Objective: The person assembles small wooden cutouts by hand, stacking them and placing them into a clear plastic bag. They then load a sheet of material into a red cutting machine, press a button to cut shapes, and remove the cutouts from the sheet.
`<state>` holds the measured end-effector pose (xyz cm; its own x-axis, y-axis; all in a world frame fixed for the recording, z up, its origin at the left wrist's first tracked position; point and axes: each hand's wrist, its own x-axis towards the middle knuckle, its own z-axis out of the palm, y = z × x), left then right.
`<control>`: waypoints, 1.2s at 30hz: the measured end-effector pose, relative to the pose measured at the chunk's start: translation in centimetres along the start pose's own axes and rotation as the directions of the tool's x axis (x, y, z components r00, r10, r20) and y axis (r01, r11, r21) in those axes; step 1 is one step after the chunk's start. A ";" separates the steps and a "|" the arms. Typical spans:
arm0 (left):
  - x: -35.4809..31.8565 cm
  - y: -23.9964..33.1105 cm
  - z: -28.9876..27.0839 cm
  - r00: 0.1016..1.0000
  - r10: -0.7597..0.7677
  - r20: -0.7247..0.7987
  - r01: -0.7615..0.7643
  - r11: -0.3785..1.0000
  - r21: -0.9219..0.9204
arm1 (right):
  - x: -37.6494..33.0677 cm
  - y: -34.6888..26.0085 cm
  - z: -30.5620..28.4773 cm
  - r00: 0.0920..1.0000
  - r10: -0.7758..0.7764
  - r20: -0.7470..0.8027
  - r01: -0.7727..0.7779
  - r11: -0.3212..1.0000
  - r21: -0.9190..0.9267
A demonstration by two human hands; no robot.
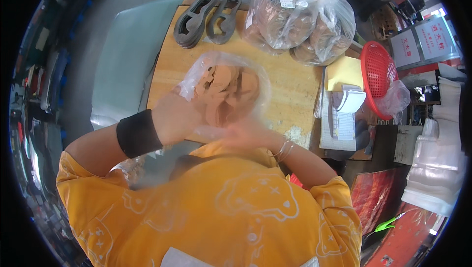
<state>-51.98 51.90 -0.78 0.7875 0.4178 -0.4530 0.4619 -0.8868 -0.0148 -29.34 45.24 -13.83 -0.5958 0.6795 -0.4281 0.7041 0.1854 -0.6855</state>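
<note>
A clear plastic bag [265, 87] filled with tan, curved cut-out pieces [221, 83] lies on a yellow wooden tabletop [290, 105] in front of me. My left hand [179, 117], below a black wristband, is closed on the bag's near left side. At the near end of the bag, my right hand [248, 134] is closed on the plastic, close to the left fingertips. Both hands are somewhat blurred, and their fingertips are partly hidden. Beyond the bag lie dark grey, loop-shaped pieces, one a stack [189, 31] and the other beside it [223, 24].
A large knotted clear bag of brown pieces [300, 19] stands at the far right of the table. Right of it are yellow paper [345, 73], a notepad [339, 124] and a red plastic basket [376, 70]. White plastic bags [432, 168] hang at the far right.
</note>
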 end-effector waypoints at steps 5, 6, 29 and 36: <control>2.0 -2.1 -2.2 0.968 -0.177 -0.176 0.222 0.932 0.286 | -3.2 4.5 -6.0 0.900 0.418 -0.126 -0.411 0.713 -0.568; 2.2 -2.7 -3.0 0.969 -0.191 -0.155 0.234 0.910 0.343 | -3.7 4.7 -7.0 0.851 0.465 -0.246 -0.509 0.609 -0.609; 5.3 -10.0 1.9 0.820 -0.087 0.565 0.383 0.817 -0.431 | -2.1 12.0 -10.8 0.860 0.464 -0.211 -0.439 0.885 0.157; 4.7 -4.2 7.7 0.965 0.230 0.129 0.253 -0.664 -0.703 | -2.6 9.8 -16.5 0.791 0.362 -0.494 0.591 -0.240 0.770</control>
<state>-53.30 56.06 -9.69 0.8132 0.1736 -0.5555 0.1789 0.8338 0.5224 -14.54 57.03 -9.69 -0.0252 0.9550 -0.2955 -0.8188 -0.1893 -0.5420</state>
